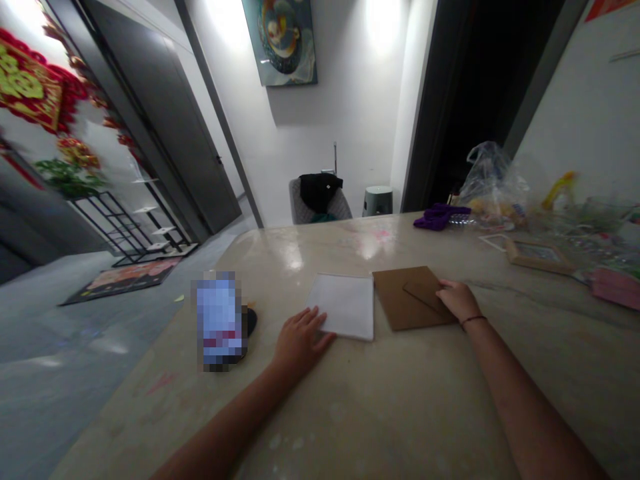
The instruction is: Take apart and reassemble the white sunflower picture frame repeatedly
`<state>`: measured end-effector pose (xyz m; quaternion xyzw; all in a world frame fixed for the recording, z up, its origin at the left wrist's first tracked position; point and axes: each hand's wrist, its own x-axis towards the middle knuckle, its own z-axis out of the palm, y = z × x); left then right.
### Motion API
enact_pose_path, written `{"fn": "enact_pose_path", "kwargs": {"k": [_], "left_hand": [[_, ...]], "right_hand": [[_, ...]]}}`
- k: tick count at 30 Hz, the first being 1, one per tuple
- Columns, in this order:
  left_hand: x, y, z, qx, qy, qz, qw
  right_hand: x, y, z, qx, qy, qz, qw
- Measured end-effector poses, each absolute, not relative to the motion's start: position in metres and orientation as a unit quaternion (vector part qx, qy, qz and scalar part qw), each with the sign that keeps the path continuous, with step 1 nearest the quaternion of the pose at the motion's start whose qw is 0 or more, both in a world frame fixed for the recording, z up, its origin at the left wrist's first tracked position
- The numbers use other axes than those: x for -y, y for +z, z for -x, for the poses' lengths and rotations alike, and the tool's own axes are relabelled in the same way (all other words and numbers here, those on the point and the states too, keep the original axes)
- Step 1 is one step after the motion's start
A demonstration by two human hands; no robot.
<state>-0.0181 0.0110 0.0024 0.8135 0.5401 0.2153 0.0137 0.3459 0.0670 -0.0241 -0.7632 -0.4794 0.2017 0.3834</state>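
Note:
A white square panel [344,305] lies flat on the pale stone table. My left hand [305,335] rests at its lower left corner, fingers stretched out and lying on the edge. Just to the right of the panel is a brown paper envelope [400,303], its pointed flap side facing up. The fingers of my right hand [460,303] are curled at the envelope's right side and close on its edge. A dark band circles my right wrist.
On the left stands a phone [220,317], its screen blurred out, with a dark round object behind it. A purple cloth [437,217], a clear plastic bag [495,187], a wooden frame [537,257] and a pink item [616,287] lie at the right. A chair [296,200] stands beyond the table.

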Motion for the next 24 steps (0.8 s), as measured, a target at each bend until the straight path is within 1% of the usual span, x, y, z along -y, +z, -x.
{"fn": "enact_pose_path", "kwargs": {"k": [2,5,7,9,11,13,15,17,20,24], "left_hand": [[-0.011,0.002,0.019,-0.538,0.217,-0.815,0.018],[-0.012,0.001,0.020,-0.536,0.221,-0.815,0.021],[-0.012,-0.001,0.021,-0.543,0.225,-0.809,0.016],[-0.013,-0.004,0.022,-0.555,0.237,-0.797,0.015],[-0.013,-0.006,0.022,-0.573,0.252,-0.780,0.016],[-0.014,-0.007,0.023,-0.591,0.255,-0.765,0.016],[-0.015,-0.006,0.024,-0.601,0.250,-0.759,0.015],[-0.015,-0.005,0.026,-0.600,0.253,-0.759,0.022],[-0.016,-0.004,0.031,-0.596,0.273,-0.754,0.045],[-0.019,-0.004,0.035,-0.614,0.289,-0.729,0.094]], "right_hand": [[-0.062,-0.021,-0.350,0.476,0.152,0.795,0.344],[-0.056,-0.013,-0.341,0.462,0.019,0.839,0.285],[-0.053,-0.005,-0.324,0.464,-0.064,0.836,0.288],[-0.051,0.003,-0.299,0.517,-0.094,0.790,0.315],[-0.048,0.009,-0.271,0.615,-0.078,0.720,0.314],[-0.043,0.011,-0.244,0.692,-0.040,0.661,0.286],[-0.037,0.007,-0.223,0.738,-0.016,0.629,0.243],[-0.032,-0.002,-0.209,0.758,0.007,0.612,0.228],[-0.031,-0.015,-0.200,0.777,0.033,0.581,0.240],[-0.036,-0.021,-0.202,0.764,0.106,0.568,0.286]]}}
